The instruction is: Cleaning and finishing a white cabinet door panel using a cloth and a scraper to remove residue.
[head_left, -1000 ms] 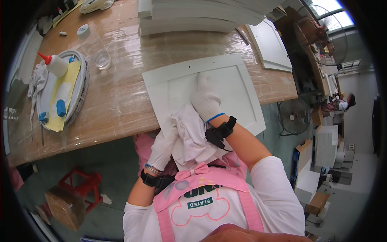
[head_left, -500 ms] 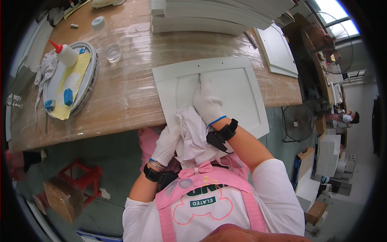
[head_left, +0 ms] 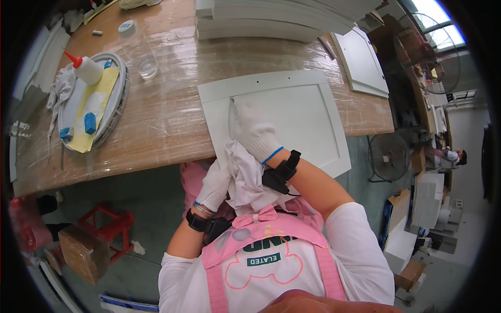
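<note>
A white panel door [head_left: 292, 120] with a raised frame and two small dark holes lies partly over the table's near edge. My right hand [head_left: 254, 125], in a white knitted glove, is closed at the recess's far left corner. A small dark tip shows past its fingers; what it belongs to is hidden. My left hand [head_left: 215, 183], gloved alike, is at the panel's near left edge, closed against a bunched white cloth [head_left: 246, 169]. Its fingertips are partly covered. The cloth hangs between my hands down towards my lap.
On the film-covered table [head_left: 177, 120], a round lid [head_left: 124, 86] at left bears a glue bottle [head_left: 90, 72], yellow paper and blue blocks. Behind it lies a clear bottle [head_left: 139, 51]. White boards [head_left: 261, 23] are stacked at the back. A red stool [head_left: 112, 224] stands below left.
My right hand has moved left along the recess's far edge to its corner, with the dark tip. My left hand and the cloth stay nearly in place.
</note>
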Tool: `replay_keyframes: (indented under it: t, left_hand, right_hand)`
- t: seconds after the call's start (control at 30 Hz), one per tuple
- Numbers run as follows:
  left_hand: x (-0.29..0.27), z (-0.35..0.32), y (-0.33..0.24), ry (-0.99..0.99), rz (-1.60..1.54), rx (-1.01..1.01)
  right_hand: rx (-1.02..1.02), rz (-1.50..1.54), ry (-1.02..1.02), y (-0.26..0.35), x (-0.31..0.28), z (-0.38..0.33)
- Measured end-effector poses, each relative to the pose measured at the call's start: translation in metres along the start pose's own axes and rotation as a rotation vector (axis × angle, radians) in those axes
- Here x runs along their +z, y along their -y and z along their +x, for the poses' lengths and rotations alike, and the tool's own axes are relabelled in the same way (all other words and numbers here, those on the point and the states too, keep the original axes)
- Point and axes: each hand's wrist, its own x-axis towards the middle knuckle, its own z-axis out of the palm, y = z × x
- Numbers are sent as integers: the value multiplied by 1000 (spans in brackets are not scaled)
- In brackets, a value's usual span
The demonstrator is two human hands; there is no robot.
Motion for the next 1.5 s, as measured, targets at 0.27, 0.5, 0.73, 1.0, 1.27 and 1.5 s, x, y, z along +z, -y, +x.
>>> replay_keyframes:
  t: [0.27, 0.5, 0.73, 1.0, 1.27, 1.5]
  left_hand:
    - [6, -2, -8, -20, -21, 7]
    - [8, -10, -21, -90, 253, -26]
    - [9, -10, -21, -59, 84, 17]
    - [6, -8, -22, -106, 135, -97]
    - [7, -6, -16, -62, 60, -99]
    - [8, -4, -3, -36, 60, 95]
  right_hand:
    - [358, 154, 81, 16, -36, 8]
    - [135, -106, 295, 21, -23, 5]
    - [327, 448, 71, -3, -52, 24]
    - [766, 1061, 106, -54, -85, 125]
    - [401, 115, -215, -73, -69, 164]
    - [-479, 348, 378, 22, -156, 3]
